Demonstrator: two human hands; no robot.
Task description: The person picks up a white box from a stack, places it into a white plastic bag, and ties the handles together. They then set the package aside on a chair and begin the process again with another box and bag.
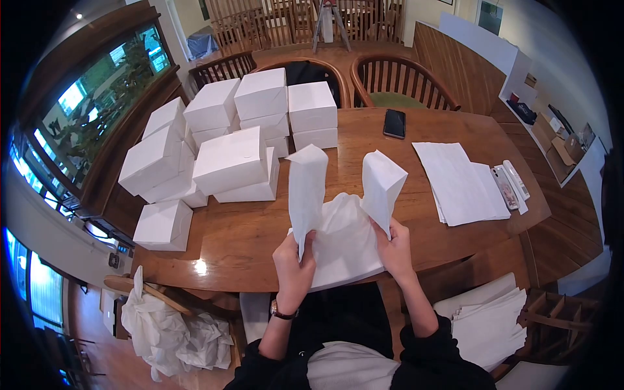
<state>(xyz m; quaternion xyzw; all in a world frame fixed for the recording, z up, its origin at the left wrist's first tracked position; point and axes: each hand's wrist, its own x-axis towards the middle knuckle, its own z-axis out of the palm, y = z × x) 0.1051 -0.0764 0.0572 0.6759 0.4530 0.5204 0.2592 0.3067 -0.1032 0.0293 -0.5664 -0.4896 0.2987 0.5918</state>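
A partly folded white cardboard box (349, 234) is at the table's near edge in front of my body, its side panels standing up. My left hand (294, 265), with a watch on the wrist, is closed on the left panel, thumb on the inner side. My right hand (394, 248) pinches the right panel low down. The panels' upper ends bend over at the top. Several finished white boxes (231, 159) are stacked on the table to the left, some of them two high.
Flat white sheets (452, 182) lie on the right side, beside a patterned phone-like item (504, 188). A black phone (394, 123) rests farther back. More white sheets (487, 325) are on a chair at lower right. A white plastic bag (156, 325) hangs at lower left.
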